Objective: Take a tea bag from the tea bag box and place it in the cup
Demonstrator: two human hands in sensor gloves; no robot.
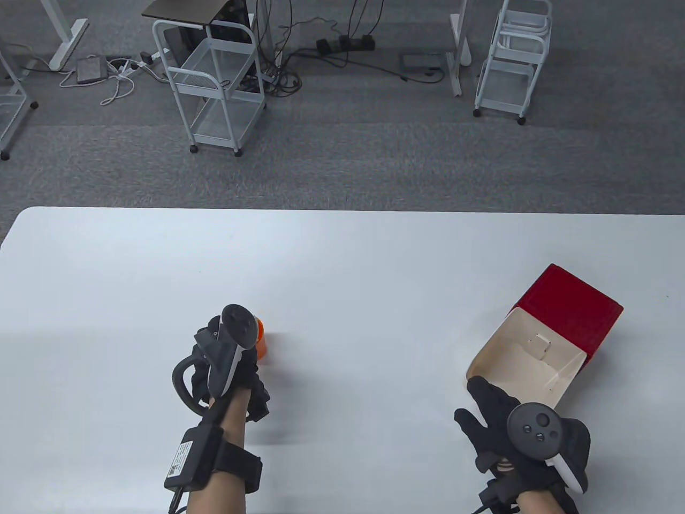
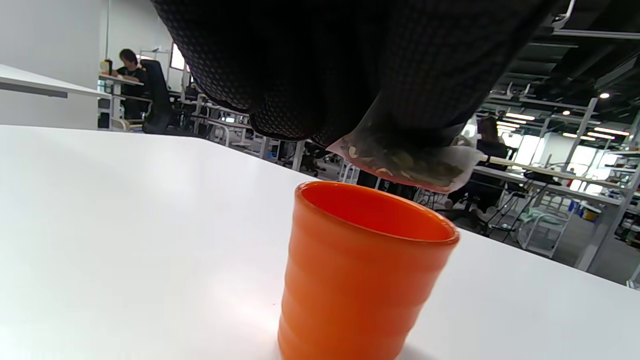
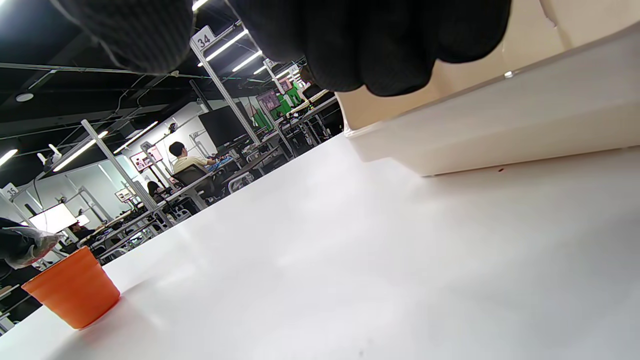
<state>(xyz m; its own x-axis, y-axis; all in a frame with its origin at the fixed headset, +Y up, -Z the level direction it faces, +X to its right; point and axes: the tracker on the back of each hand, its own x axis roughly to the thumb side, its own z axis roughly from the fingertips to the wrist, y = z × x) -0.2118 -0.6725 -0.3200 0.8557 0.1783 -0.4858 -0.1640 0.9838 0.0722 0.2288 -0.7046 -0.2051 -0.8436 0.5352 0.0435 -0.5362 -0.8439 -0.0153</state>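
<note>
Tea bag (image 2: 410, 165) is pinched in the left hand's (image 1: 230, 364) fingers (image 2: 320, 75), hanging just above the rim of the orange cup (image 2: 360, 280), over its far side, not inside it yet. You can see the leaf bits through the mesh in the left wrist view. From the table view that hand and its tracker cover most of the cup, only an orange sliver pokes out on the right.

Cup stands upright on the white counter (image 1: 342, 257), toward the near left part.

Well apart on the right is the tea bag box (image 1: 562, 326), red outside, cream inside, lid flap folded open toward the person. The right hand (image 1: 508, 428) sits at the near edge of that flap with fingers stretched out onto it, holding nothing as far as I can tell; the right wrist view shows the fingertips (image 3: 390, 50) against the cream cardboard.

Beyond the counter it's grey carpet with white wire carts (image 1: 214, 80) and cables.
</note>
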